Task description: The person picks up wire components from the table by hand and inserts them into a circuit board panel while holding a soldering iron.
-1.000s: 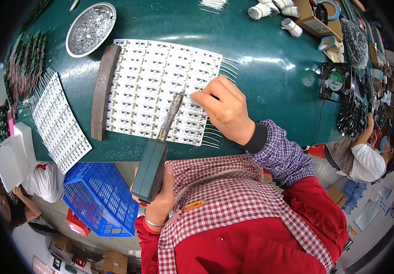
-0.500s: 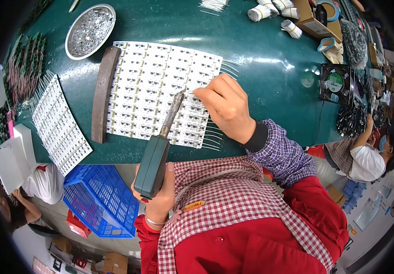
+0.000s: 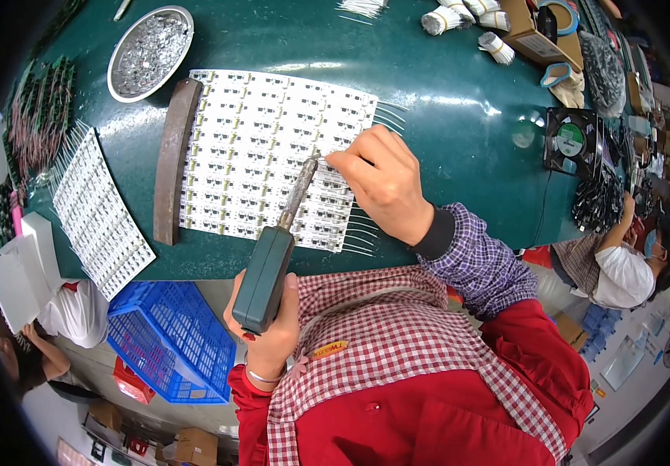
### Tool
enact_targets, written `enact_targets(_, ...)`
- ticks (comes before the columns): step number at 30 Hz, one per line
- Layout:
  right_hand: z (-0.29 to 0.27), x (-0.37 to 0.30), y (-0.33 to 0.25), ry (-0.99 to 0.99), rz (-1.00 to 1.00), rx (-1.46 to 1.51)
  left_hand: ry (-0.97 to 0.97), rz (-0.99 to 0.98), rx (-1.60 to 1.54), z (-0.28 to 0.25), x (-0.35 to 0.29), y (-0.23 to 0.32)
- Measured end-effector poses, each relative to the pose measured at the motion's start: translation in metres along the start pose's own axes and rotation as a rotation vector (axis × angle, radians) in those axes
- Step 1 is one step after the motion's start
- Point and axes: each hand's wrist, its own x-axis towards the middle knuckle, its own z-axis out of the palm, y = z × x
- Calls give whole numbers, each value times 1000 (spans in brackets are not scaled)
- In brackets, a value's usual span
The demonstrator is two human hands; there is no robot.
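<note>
My left hand (image 3: 282,330) grips a green-handled soldering iron (image 3: 263,276), its metal barrel slanting up to the right over a white circuit board panel (image 3: 253,116). The iron's tip is at the panel's right-middle part, close to my right fingertips. Thumb and forefinger of my right hand (image 3: 388,182) are pinched on what looks like a thin white wire, mostly hidden by the fingers. Several other white wires (image 3: 360,229) stick out past the panel's right edge. Along its left edge lies a curved dark metal bar (image 3: 170,171).
A second board panel (image 3: 103,217) with wires lies at the left table edge, near a metal bowl (image 3: 112,81) of solder scraps. Wire bundles (image 3: 496,48), a cardboard box (image 3: 533,43) and a black fan (image 3: 572,141) stand right. A blue crate (image 3: 172,334) sits below; co-workers sit either side.
The soldering iron's tip has shifted slightly right and down, nearer my right fingertips. My right hand has edged slightly left, still pinched.
</note>
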Motion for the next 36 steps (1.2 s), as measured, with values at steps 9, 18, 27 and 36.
enact_targets(9, 1, -1, 0, -16, 0, -23, 17, -70, -36, -2, -14, -10)
enact_targets(18, -1, -1, 0, 40, 10, 4, 6, -66, -36, -3, -14, -11)
enact_targets(27, -1, 1, 2, 32, 46, 3, 75, 78, -15, 4, -1, -7)
enact_targets(36, -1, 0, 1, -1, 61, -31, 29, 42, -18, 4, 3, -4)
